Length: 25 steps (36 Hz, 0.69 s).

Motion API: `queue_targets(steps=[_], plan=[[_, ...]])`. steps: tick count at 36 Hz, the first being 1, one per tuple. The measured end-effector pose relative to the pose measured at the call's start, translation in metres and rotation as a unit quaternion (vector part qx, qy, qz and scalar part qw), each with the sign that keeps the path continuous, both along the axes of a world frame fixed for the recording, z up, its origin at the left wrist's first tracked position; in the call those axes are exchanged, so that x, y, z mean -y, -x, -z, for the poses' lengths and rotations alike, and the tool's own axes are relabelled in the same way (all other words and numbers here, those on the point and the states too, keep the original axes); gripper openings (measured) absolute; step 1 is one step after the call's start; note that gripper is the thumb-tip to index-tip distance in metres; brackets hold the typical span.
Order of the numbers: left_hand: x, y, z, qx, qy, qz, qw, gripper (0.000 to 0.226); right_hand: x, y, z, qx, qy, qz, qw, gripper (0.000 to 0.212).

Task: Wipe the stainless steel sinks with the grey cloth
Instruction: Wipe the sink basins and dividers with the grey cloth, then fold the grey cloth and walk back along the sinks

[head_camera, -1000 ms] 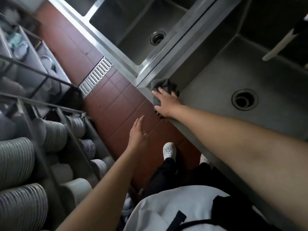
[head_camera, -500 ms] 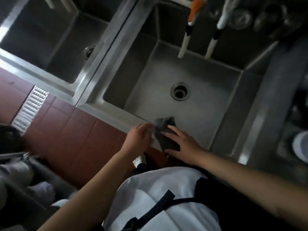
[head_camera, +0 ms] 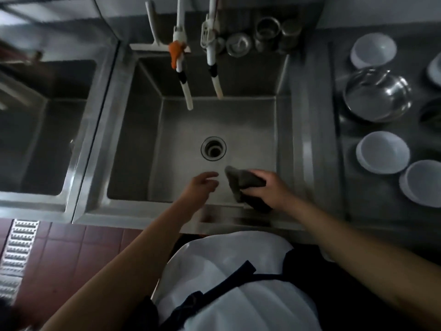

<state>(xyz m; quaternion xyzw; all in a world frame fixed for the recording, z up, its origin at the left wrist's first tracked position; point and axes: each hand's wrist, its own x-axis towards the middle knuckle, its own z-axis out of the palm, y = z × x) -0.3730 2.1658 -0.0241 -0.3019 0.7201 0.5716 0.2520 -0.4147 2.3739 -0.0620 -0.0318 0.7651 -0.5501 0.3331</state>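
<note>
Half a second back I had both hands meeting on the cloth at the near rim of the middle basin; now the view sits square over that basin and the hands have separated. Reading left to right: the left sink (head_camera: 43,130) lies dark and unattended, its rim butting against the middle sink (head_camera: 133,149). The left hand (head_camera: 199,187) has let go of the cloth and hangs above the near part of the basin floor, fingers (head_camera: 211,175) loosely extended and slightly spread, holding nothing, touching nothing that I can make out. The drain (head_camera: 213,148) sits just beyond it, and two hose spouts (head_camera: 186,91) hang over the far wall. The grey cloth (head_camera: 243,185) is now held by the right hand (head_camera: 270,191) alone, bunched, one corner pointing toward the drain; that hand's fingers curl round it, gripping. The cloth hangs over the near right corner, its lower edge close to the front rim; whether it touches steel I cannot tell. My judgement: regrip finished, one-handed wiping of this basin about to start, most of the surface not yet done. Far right, white bowls (head_camera: 381,151) and a steel pan (head_camera: 377,96) stand on the tabletop (head_camera: 358,187).
</note>
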Motion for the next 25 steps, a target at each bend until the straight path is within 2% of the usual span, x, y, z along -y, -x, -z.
queue_targets(steps=[3, 7, 9, 11, 13, 15, 17, 19, 22, 25], plan=[[0.014, 0.014, -0.025, -0.024, -0.104, -0.032, 0.994, 0.041, 0.001, 0.008, -0.039, 0.003, 0.094, 0.061, 0.994, 0.045], [0.034, 0.034, -0.055, -0.125, -0.189, 0.082, 0.971, 0.066, 0.005, 0.011, -0.088, 0.017, 0.213, 0.063, 0.975, 0.052], [0.042, 0.042, -0.072, -0.152, -0.218, 0.123, 0.956, 0.064, 0.007, 0.008, -0.106, 0.069, 0.294, 0.035, 0.953, 0.054], [0.052, 0.047, -0.088, -0.186, -0.208, 0.157, 0.947, 0.054, 0.012, 0.004, -0.117, 0.119, 0.351, 0.008, 0.929, 0.055], [0.065, 0.051, -0.095, -0.220, -0.211, 0.185, 0.934, 0.047, 0.018, 0.002, -0.122, 0.157, 0.389, -0.006, 0.908, 0.059], [0.077, 0.052, -0.099, -0.226, -0.250, 0.197, 0.921, 0.044, 0.025, 0.000, -0.123, 0.179, 0.402, -0.015, 0.898, 0.070], [0.087, 0.050, -0.100, -0.224, -0.273, 0.209, 0.912, 0.044, 0.033, -0.005, -0.124, 0.181, 0.384, -0.022, 0.905, 0.076], [0.094, 0.045, -0.098, -0.229, -0.255, 0.210, 0.916, 0.043, 0.042, -0.010, -0.127, 0.171, 0.311, -0.014, 0.935, 0.064], [0.099, 0.037, -0.087, -0.251, -0.173, 0.201, 0.931, 0.040, 0.058, -0.024, -0.127, 0.068, 0.083, -0.002, 0.994, 0.045], [0.095, 0.030, -0.073, -0.251, -0.074, 0.242, 0.934, 0.042, 0.076, -0.045, -0.114, -0.039, -0.117, 0.011, 0.992, 0.044]])
